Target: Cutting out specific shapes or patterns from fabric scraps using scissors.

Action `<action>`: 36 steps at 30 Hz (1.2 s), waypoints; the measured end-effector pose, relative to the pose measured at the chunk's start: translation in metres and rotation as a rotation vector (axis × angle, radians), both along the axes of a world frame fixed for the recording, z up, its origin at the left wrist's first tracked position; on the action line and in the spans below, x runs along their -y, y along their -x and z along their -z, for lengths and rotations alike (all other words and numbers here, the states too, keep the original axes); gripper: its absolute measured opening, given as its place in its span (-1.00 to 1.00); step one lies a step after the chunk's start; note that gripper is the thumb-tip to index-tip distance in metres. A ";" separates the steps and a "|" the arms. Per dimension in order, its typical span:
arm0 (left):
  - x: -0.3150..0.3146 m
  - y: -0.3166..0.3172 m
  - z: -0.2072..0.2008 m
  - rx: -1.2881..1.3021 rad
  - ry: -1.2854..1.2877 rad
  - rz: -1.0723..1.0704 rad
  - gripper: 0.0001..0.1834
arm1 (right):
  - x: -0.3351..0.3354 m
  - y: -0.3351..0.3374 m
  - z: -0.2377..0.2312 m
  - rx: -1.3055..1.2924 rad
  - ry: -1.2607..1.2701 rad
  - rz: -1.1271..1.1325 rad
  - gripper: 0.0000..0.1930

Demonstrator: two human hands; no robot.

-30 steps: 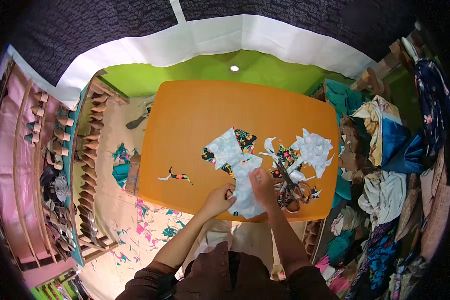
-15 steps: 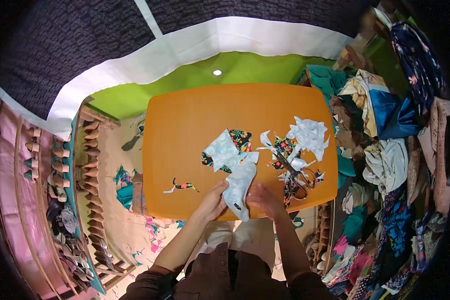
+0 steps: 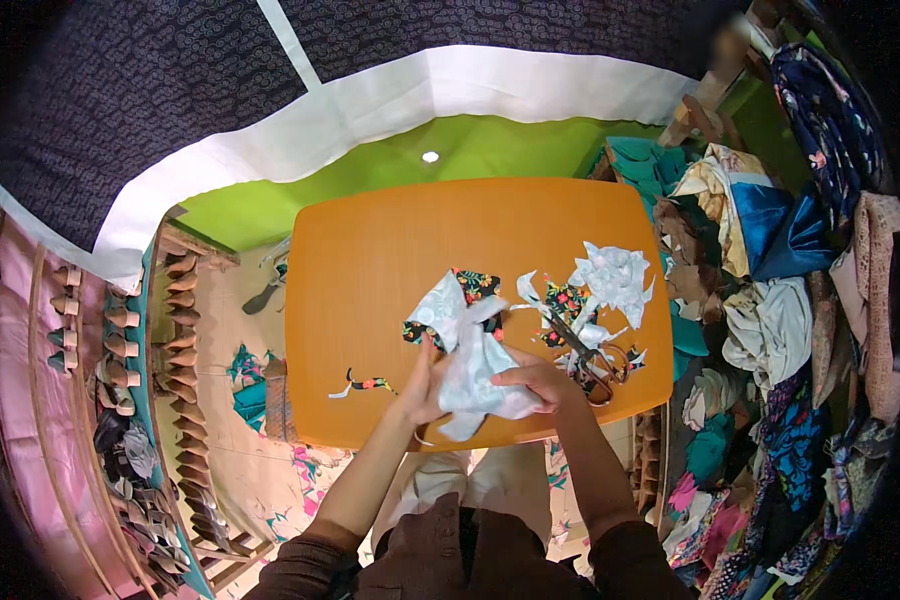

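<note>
Over the near middle of the orange table (image 3: 370, 260) I hold a pale blue-white patterned piece of fabric (image 3: 482, 375), its top blurred by motion. My left hand (image 3: 425, 388) is closed on its left edge, the thumb pointing up. On its right side my right hand (image 3: 533, 382) grips it with the fingers bent. Just beyond, black floral fabric pieces (image 3: 478, 285) with pale undersides lie on the table, partly covered by the held piece. To the right, dark-handled scissors (image 3: 592, 362) rest among floral and pale offcuts, near my right hand.
A pile of pale fabric cutouts (image 3: 615, 280) lies at the table's right. A thin floral scrap (image 3: 370, 384) is at the left. Racks of shoe lasts (image 3: 182, 345) stand along the left; heaped fabrics (image 3: 770, 330) fill the right side. Scraps (image 3: 310, 480) litter the floor.
The pale fabric has been lifted and spread between my hands. My right hand has moved in from beside it and now grips its right side; my left hand has shifted slightly left.
</note>
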State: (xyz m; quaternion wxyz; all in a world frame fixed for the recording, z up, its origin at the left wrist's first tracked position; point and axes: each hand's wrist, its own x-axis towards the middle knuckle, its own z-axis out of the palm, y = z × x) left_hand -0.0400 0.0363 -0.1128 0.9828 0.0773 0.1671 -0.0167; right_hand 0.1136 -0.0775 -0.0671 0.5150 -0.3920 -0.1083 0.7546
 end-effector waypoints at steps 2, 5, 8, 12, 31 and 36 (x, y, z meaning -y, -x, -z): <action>-0.008 -0.009 0.008 0.040 0.041 -0.185 -0.36 | 0.008 -0.011 0.006 0.009 0.031 -0.034 -0.40; -0.030 -0.033 0.000 0.088 0.080 -0.450 -0.50 | 0.017 -0.012 0.014 0.047 0.102 0.069 -0.48; -0.060 -0.046 -0.013 0.194 -0.055 -0.462 -0.55 | 0.031 -0.026 0.040 -0.077 0.195 0.234 -0.55; -0.094 -0.058 -0.047 0.161 -0.270 -0.618 -0.55 | 0.017 -0.024 0.035 -0.021 0.101 0.358 -0.57; 0.046 -0.024 0.036 -0.526 -0.445 -0.208 -0.72 | 0.109 -0.016 0.202 0.377 0.106 0.332 -0.57; 0.042 0.001 0.027 -0.467 -0.630 -0.061 -0.64 | 0.032 0.021 0.087 -0.137 0.076 0.537 -0.48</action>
